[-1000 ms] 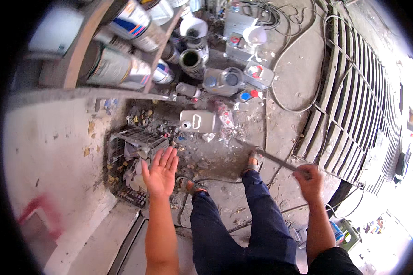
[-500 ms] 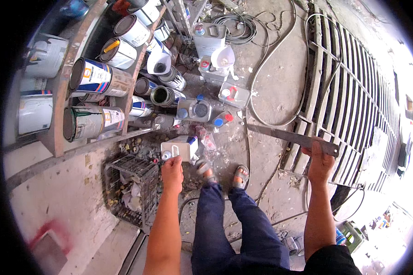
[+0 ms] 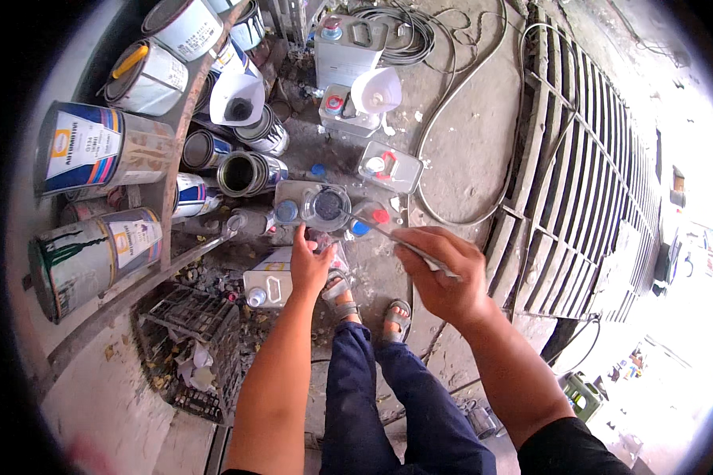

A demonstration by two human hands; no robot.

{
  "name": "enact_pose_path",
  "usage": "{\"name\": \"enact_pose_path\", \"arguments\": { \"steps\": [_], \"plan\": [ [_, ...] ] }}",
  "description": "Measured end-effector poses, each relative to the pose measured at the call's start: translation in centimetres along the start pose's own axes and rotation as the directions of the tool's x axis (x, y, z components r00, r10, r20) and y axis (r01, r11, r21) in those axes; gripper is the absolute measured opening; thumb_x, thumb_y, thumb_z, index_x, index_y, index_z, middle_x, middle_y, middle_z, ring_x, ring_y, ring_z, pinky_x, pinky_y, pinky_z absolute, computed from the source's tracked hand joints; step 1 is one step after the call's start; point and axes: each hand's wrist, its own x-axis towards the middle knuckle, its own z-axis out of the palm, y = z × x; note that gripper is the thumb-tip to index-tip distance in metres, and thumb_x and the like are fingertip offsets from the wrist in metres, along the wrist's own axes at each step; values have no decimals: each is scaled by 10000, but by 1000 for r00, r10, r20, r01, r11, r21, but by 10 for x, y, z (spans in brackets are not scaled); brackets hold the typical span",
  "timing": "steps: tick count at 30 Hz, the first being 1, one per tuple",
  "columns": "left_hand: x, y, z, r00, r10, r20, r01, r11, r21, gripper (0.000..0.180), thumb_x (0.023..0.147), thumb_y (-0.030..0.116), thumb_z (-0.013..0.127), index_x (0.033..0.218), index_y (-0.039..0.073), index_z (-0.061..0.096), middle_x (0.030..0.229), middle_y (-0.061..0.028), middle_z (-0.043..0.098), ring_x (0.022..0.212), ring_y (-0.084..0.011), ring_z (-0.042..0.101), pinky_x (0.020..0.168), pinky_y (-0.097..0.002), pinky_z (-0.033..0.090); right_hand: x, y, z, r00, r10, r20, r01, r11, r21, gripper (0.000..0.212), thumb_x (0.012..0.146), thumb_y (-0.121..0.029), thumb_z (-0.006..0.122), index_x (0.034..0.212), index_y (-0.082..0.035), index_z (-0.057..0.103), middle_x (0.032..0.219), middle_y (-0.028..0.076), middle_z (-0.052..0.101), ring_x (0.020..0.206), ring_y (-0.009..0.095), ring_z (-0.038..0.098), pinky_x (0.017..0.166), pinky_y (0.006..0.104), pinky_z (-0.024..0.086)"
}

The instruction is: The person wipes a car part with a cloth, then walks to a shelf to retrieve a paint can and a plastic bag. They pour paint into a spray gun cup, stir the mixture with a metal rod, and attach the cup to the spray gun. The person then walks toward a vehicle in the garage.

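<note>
My right hand is closed around a flat metal strip, seen nearly edge-on. The strip's far end reaches the right rim of a clear round cup with dark grey contents. That cup stands on top of a rectangular metal can that has a blue cap. My left hand is just on the near side of the cup, index finger stretched toward it and thumb apart. Whether that fingertip touches the cup I cannot tell. Bottles with blue and red caps stand right of the cup.
Paint cans fill a metal shelf at the left. An open can, a white funnel and rectangular cans stand farther back. Below left is a black crate. A hose and slatted metal grating lie right.
My right hand has swung left and inward, bringing the strip to the cup. My left hand has moved up toward the cup, its fingers opening. The view has shifted closer to the shelf.
</note>
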Motion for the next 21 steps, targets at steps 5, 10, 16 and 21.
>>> {"name": "enact_pose_path", "arguments": {
  "steps": [5,10,16,21],
  "plan": [
    [22,19,9,970,-202,137,237,914,-328,889,709,216,787,1407,62,260,1030,-150,534,823,-235,571,731,-362,485,15,13,38,997,-31,77,39,994,-105,534,582,-11,713,1102,-67,603,942,100,636,821,309,639,709,384,538],
    [38,2,32,991,-127,-39,112,956,-269,877,677,209,807,1376,54,301,1038,-153,509,805,-210,562,739,-331,498,8,17,60,995,97,31,-94,991,-95,507,624,-22,699,1116,-69,587,928,113,629,810,311,636,695,382,538],
    [42,2,37,991,-103,-89,78,964,-254,791,662,171,790,1321,35,375,1087,-167,492,859,-237,569,747,-347,506,16,9,51,998,27,48,-25,998,-51,503,625,-25,698,1114,-63,583,975,130,625,865,316,627,714,381,533],
    [54,-3,43,993,-92,-80,63,948,-312,781,665,244,819,1290,10,412,1121,-173,478,968,-275,560,788,-360,503,31,21,48,986,-66,155,84,990,-110,521,596,-21,707,1100,-44,575,1006,137,612,886,320,618,737,385,526]
  ]
}}
